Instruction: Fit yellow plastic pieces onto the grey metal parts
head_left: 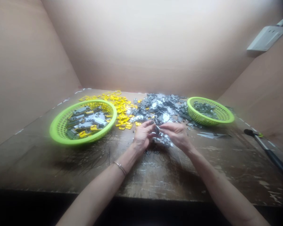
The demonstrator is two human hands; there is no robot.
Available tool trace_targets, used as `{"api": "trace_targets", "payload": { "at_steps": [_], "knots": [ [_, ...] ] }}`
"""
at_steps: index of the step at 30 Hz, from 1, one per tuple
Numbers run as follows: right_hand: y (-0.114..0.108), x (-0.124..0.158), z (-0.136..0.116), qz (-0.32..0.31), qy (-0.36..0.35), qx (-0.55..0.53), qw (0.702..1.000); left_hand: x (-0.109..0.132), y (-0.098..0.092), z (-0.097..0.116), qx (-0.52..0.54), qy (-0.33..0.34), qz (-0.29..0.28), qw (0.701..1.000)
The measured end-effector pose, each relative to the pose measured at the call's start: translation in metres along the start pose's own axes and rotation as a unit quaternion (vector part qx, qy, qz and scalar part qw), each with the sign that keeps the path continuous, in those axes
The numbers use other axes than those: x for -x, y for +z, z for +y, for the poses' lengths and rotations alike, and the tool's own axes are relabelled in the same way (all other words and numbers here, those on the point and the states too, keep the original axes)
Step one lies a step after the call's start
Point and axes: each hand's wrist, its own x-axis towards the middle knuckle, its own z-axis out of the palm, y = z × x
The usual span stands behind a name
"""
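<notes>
My left hand (143, 135) and my right hand (178, 134) meet at the middle of the worn table, fingers pinched together on a small silver-grey metal part (158, 129) held between them. A thin bracelet circles my left wrist. Right behind the hands lies a heap of grey metal parts (160, 108), with a heap of yellow plastic pieces (119, 105) to its left. More small silver bits lie under my right hand.
A large green basket (61, 131) at the left holds grey and yellow assembled pieces. A smaller green basket (226, 117) at the right holds grey parts. A dark-handled tool (269, 152) lies near the right edge. Cardboard walls enclose the table; a white socket (266, 38) hangs at the upper right.
</notes>
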Motion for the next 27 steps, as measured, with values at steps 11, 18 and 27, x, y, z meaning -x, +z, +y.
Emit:
{"api": "trace_targets", "payload": {
  "at_steps": [11, 18, 27],
  "knots": [
    [0.0048, 0.0054, 0.0069, 0.020, -0.128, 0.192, 0.973, 0.0002, -0.0013, -0.0013, -0.009, 0.010, -0.005, 1.000],
    [0.0069, 0.0084, 0.0040, 0.037, -0.152, 0.274, 0.949, -0.0004, -0.0009, -0.0034, -0.010, 0.030, 0.003, 0.999],
    [0.0076, 0.0090, 0.0037, 0.042, -0.152, 0.290, 0.944, -0.0008, -0.0016, -0.0040, -0.015, 0.034, 0.006, 0.999]
  ]
}}
